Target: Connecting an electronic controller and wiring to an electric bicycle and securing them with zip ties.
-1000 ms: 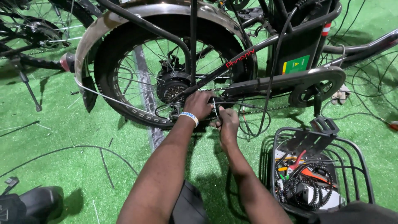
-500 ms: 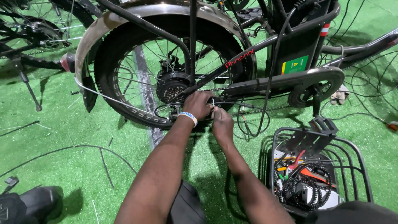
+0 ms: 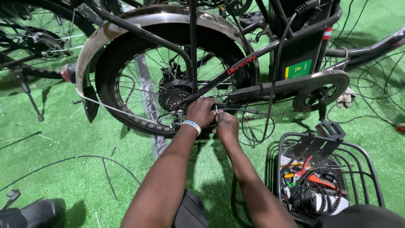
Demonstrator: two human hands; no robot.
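Head view, looking down at a bicycle upside-down or on its side on green turf floor. Both hands work at frame centre, just below the rear wheel hub.

Left hand: fingers curled closed around the frame stay next to the hub; a pale wristband sits on the wrist. Exactly what it pinches is hidden by the knuckles.

Right hand: fingers bent and closed, touching the left hand, gripping a thin black cable that runs off to the right along the chainstay. A small light-coloured piece shows between the two hands; too small to identify.

Surroundings: fat black tyre with a metal mudguard fills the upper centre. Chain guard at right centre. A black battery box with a green label stands at upper right. Wire basket at lower right holds coiled cable and orange-handled tools. Loose black cables lie on the turf at lower left.
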